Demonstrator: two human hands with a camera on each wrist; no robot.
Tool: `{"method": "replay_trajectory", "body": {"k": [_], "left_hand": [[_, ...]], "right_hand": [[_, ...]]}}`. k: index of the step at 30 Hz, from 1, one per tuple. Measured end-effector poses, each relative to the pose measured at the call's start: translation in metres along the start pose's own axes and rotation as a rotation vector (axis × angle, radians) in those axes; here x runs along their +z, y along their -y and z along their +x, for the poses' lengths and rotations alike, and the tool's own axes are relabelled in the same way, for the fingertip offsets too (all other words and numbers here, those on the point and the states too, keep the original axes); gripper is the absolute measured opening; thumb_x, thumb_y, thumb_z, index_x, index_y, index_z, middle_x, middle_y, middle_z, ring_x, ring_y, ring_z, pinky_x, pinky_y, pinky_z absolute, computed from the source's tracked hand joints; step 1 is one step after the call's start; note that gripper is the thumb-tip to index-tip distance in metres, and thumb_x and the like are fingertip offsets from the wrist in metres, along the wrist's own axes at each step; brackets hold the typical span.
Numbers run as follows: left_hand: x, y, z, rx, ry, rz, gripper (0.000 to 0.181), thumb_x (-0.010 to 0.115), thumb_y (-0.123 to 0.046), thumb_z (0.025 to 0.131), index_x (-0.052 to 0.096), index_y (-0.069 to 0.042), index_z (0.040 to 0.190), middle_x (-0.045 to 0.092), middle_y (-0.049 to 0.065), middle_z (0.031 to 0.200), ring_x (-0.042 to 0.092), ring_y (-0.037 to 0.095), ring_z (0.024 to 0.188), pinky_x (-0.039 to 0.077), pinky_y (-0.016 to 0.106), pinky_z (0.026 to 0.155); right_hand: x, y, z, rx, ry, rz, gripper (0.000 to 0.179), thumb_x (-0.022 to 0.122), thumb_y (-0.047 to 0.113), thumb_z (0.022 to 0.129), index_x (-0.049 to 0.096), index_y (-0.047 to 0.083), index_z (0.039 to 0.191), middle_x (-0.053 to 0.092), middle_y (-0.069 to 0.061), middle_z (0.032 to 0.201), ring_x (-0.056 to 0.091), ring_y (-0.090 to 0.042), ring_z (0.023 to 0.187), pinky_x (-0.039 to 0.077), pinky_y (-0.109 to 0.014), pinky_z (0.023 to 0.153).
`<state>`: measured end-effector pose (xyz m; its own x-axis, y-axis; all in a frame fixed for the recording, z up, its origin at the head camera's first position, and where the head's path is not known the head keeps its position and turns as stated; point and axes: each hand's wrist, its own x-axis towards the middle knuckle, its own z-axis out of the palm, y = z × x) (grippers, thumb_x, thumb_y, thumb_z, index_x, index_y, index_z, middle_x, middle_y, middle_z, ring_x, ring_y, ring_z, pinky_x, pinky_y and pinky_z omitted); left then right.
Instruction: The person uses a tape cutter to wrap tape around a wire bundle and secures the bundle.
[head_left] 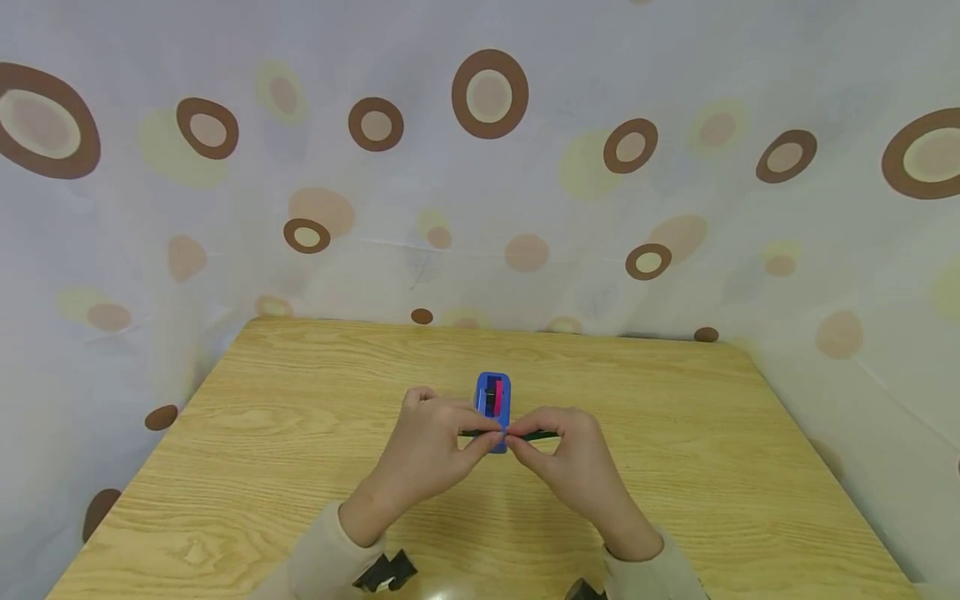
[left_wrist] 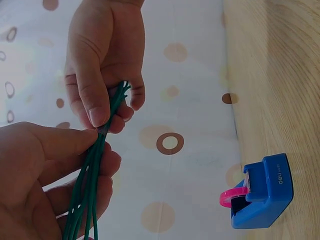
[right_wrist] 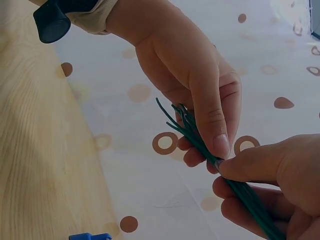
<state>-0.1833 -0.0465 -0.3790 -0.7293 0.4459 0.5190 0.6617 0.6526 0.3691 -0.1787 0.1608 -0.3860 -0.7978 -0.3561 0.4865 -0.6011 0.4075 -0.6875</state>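
In the head view my left hand and right hand meet fingertip to fingertip above the table. Between them they pinch a bundle of thin green wire-like strands. A small glossy band, like clear tape, shows on the bundle where the thumbs come together. Loose strand ends spread out past the fingers in both wrist views. A blue tape dispenser with a pink roll core stands on the table just beyond the hands, partly covered by them in the head view.
The wood-grain table reaches back to a white curtain printed with brown rings and dots, which also hangs along both sides. Dark wrist mounts sit by the beige sleeves.
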Motion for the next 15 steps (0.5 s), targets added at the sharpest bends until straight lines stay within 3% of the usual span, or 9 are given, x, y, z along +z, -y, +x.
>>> {"method": "replay_trajectory", "body": {"k": [4,7,15], "left_hand": [[-0.0003,0.0007,-0.0008,-0.014,0.041,-0.018,0.011,0.076,-0.031,0.088,0.081,-0.023,0.095,0.073,-0.015,0.086,0.065,-0.001,0.077,0.036,0.050,0.087],[-0.0006,0.0017,-0.0017,-0.024,0.070,-0.034,0.013,0.075,-0.030,0.089,0.081,-0.022,0.096,0.074,-0.014,0.086,0.064,-0.003,0.077,0.035,0.050,0.088],[-0.0019,0.0031,-0.0025,-0.010,0.075,-0.048,0.012,0.076,-0.029,0.088,0.081,-0.023,0.097,0.074,-0.014,0.088,0.065,-0.001,0.080,0.035,0.048,0.087]], "right_hand": [[0.0008,-0.0013,-0.0004,-0.073,-0.024,-0.075,0.017,0.082,-0.002,0.077,0.077,0.011,0.084,0.073,0.009,0.085,0.068,-0.007,0.079,0.053,-0.034,0.078],[0.0016,-0.0010,-0.0011,-0.111,-0.050,-0.154,0.021,0.085,-0.003,0.072,0.076,0.014,0.082,0.072,0.012,0.084,0.066,-0.004,0.079,0.046,-0.041,0.082],[0.0019,-0.0006,-0.0044,-0.076,-0.062,-0.200,0.021,0.087,0.003,0.072,0.078,0.017,0.084,0.072,0.014,0.085,0.065,-0.002,0.081,0.039,-0.048,0.085]]}}
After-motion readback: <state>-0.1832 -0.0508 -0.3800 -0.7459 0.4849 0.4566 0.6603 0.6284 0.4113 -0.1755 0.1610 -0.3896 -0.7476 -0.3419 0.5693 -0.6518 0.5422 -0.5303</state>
